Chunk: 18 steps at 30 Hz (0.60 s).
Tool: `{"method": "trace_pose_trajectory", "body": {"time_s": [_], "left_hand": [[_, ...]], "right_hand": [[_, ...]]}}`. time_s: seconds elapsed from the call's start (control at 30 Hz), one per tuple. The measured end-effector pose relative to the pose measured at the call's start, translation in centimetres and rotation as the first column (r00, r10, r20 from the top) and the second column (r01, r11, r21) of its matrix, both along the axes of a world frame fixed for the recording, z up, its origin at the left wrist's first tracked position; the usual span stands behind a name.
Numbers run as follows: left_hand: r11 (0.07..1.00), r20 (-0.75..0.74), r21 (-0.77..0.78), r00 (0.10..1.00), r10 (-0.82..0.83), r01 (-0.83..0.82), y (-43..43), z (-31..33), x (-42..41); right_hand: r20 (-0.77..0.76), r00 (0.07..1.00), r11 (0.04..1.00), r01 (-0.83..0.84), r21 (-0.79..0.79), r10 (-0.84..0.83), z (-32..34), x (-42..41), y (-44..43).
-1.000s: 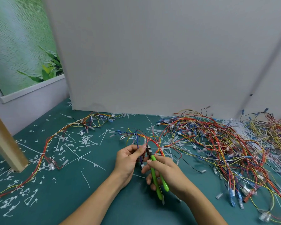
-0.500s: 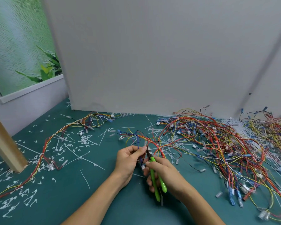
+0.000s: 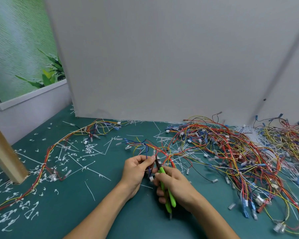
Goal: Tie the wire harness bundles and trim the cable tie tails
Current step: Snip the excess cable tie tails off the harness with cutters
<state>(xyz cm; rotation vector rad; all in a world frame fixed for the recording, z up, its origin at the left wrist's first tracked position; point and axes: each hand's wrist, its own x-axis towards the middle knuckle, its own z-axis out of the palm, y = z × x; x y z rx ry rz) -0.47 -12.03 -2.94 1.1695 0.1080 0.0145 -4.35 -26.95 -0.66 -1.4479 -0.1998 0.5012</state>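
On the table [image 3: 110, 213], just left of the heap of harnesses [image 3: 231, 152], the left hand [image 3: 136, 171] is pinching a small wire bundle [image 3: 162, 150]. The right hand [image 3: 176, 187] is gripping green cutters [image 3: 167, 192], their nose staying at the tie tail [image 3: 154, 152]. Nothing is shifting, so the tail is probably still awaiting its cut.

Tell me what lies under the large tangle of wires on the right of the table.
Through gaps in the tangle, loose white cable ties and the green mat show beneath it. Whatever else lies under its dense middle is covered by wires and cannot be seen.
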Motion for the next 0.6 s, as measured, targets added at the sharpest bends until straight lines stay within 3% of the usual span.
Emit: {"method": "trace_pose_trajectory", "body": {"time_s": [0.27, 0.6], "left_hand": [[0.998, -0.029, -0.026, 0.998, -0.061, 0.060, 0.2, 0.5, 0.0], [0.977, 0.148, 0.212, 0.988, -0.046, 0.013, -0.4, -0.5, -0.1]], "right_hand": [[-0.042, 0.998, 0.998, 0.053, 0.032, -0.052, -0.2, -0.1, 0.5], [-0.040, 0.997, 0.998, 0.066, 0.024, -0.065, -0.6, 0.1, -0.5]]}}
